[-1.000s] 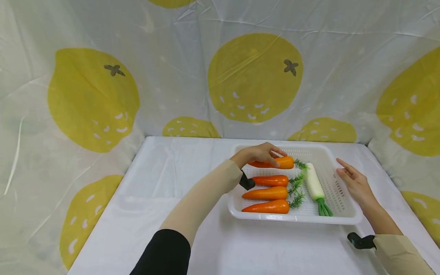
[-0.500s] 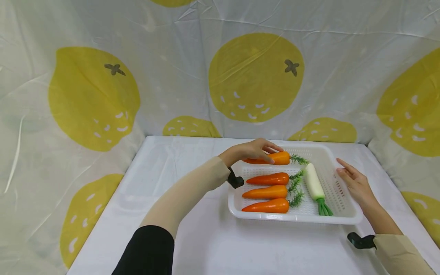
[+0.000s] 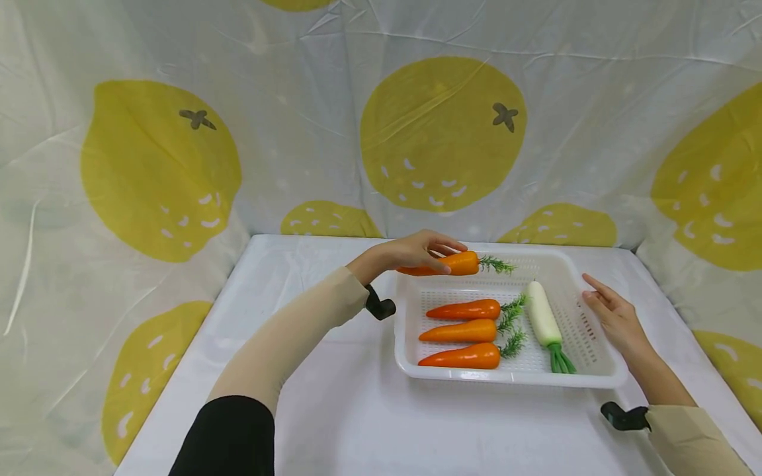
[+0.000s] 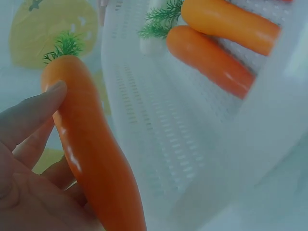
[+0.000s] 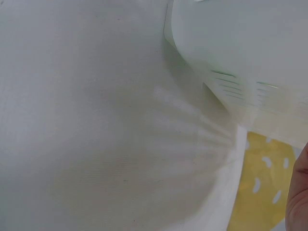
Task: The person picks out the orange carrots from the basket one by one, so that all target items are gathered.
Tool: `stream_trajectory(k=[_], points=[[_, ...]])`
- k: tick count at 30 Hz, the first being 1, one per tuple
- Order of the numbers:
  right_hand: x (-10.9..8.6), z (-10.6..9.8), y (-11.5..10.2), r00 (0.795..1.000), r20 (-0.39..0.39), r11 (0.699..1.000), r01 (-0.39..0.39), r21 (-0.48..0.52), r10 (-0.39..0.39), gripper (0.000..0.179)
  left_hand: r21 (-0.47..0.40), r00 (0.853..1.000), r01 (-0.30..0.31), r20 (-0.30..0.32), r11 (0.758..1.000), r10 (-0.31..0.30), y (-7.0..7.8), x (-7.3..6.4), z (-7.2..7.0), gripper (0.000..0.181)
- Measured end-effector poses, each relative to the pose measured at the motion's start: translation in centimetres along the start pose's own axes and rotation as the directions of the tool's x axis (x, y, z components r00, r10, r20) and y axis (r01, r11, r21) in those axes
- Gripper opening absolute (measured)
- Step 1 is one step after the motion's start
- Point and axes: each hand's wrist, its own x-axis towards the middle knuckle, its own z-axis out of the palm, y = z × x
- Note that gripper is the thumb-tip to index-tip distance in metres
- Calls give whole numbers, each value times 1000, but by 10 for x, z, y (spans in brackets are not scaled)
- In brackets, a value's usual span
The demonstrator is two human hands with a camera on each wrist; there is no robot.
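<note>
The left hand (image 3: 417,251) grasps a carrot (image 3: 461,263) at the centre right of the head view, across the far left corner of the white basket (image 3: 512,378). In the left wrist view the thumb presses near the carrot's thick end, with fingers behind its body. The carrot's long axis runs nearly sideways in the head view, narrow tip to the left and green leaves to the right; how high it is over the rim cannot be told.

The left hand is plainly the nearer one; the right hand (image 3: 616,320) is well apart, at the right side of the basket, its fingers straight against the rim rather than clenched. The right wrist view catches only a sliver of it at the right edge.

Inside the basket, three other carrots (image 3: 458,332) lie below the held one in the frame, roughly parallel to it, also tip left. A white radish (image 3: 543,314) lies right of them, slanting down to its green stalks. The basket sits on the white tabletop (image 3: 333,416)
</note>
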Motion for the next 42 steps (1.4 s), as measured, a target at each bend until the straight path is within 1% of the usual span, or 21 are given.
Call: stream_trajectory(k=[3,9,13,16,19,23,28,34,37,42], points=[[-1,0,1,1000,-1,1000,1,-8,-1,59,11,1000,-9,0,1000,9,-4,-12,-9,53],[-2,-1,0,1000,-6,1000,11,-17,-11,58,-8,1000,-13,2,1000,13,-12,-39,-29,54],[-3,-1,0,1000,-14,999,23,-25,-23,57,5,1000,0,-8,1000,0,-17,-54,-40,54],[-3,-1,0,1000,-17,999,23,-35,-24,56,10,1000,11,-20,1000,-11,-22,-63,-46,54],[-3,-1,0,1000,-11,999,19,-46,-20,58,8,1000,12,-29,1000,-11,-27,-71,-51,54],[-3,0,1,1000,2,999,12,-37,-12,58,6,998,24,-50,1000,-24,-34,-81,-58,55],[-3,0,1,1000,0,1000,4,-19,-4,57,-14,997,48,-64,999,-49,-45,-95,-65,55],[-2,1,3,1000,0,1000,-7,-22,7,58,-7,994,62,-86,998,-63,-55,-111,-71,54],[-2,2,4,1000,3,999,-5,-33,5,58,-11,993,71,-89,997,-72,-64,-119,-76,54],[-2,2,4,1000,0,998,-3,-65,3,59,-25,995,68,-72,997,-70,-78,-132,-83,55]])
